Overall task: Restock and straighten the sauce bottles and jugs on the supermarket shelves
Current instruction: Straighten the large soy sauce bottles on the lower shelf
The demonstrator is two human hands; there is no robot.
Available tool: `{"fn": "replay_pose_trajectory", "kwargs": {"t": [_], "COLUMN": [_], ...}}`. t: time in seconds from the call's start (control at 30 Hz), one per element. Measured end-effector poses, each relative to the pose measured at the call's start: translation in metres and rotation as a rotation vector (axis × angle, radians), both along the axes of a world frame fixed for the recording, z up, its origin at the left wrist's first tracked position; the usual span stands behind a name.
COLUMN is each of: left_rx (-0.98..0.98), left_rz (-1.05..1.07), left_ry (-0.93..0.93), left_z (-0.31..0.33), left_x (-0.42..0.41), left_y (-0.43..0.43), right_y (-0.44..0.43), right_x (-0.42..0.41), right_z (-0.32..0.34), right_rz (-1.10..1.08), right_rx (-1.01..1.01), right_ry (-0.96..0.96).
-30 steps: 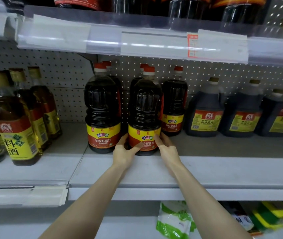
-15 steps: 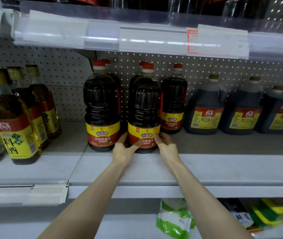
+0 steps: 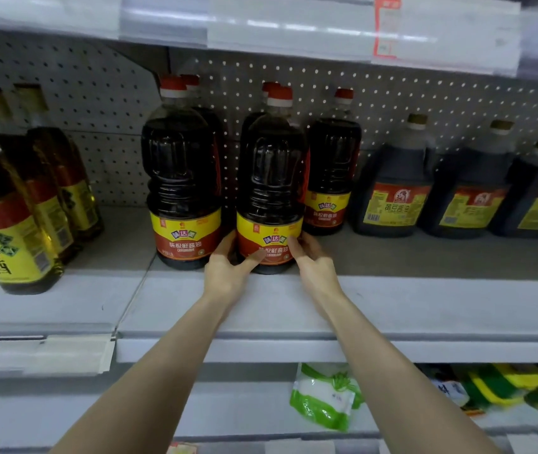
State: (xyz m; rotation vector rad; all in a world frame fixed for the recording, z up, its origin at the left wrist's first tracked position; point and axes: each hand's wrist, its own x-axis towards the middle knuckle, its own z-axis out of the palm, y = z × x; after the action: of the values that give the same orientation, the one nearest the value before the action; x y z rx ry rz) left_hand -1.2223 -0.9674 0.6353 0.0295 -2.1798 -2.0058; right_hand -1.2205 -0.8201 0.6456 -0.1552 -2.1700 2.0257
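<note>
A tall dark soy sauce bottle (image 3: 270, 188) with a red cap and a yellow and red label stands upright near the middle of the grey shelf (image 3: 392, 309). My left hand (image 3: 228, 267) grips its base from the left, thumb across the label. My right hand (image 3: 310, 257) holds the base from the right, fingers on the label's edge. A matching bottle (image 3: 180, 178) stands just to the left, and another (image 3: 333, 172) sits further back on the right. More red-capped bottles stand behind these, mostly hidden.
Squat dark soy jugs (image 3: 392, 188) line the shelf to the right. Amber cooking-wine bottles (image 3: 2, 221) stand on the left shelf section. An upper shelf rail with price tags (image 3: 385, 27) hangs overhead. Green and white packets (image 3: 323, 398) lie on the shelf below.
Both hands stay on the middle bottle's base; the bottle sits slightly nearer the left one. The camera has tilted down a little.
</note>
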Motion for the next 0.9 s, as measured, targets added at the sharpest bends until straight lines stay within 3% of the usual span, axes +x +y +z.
{"fn": "replay_pose_trajectory", "kwargs": {"t": [0.9], "left_rx": [-0.195], "left_rz": [0.072], "left_ry": [0.106], "left_z": [-0.003], "left_x": [-0.002], "left_y": [0.001], "right_y": [0.002], "right_x": [-0.009], "right_z": [-0.013], "right_rz": [0.008], "right_rx": [0.126], "right_ry": [0.078]}}
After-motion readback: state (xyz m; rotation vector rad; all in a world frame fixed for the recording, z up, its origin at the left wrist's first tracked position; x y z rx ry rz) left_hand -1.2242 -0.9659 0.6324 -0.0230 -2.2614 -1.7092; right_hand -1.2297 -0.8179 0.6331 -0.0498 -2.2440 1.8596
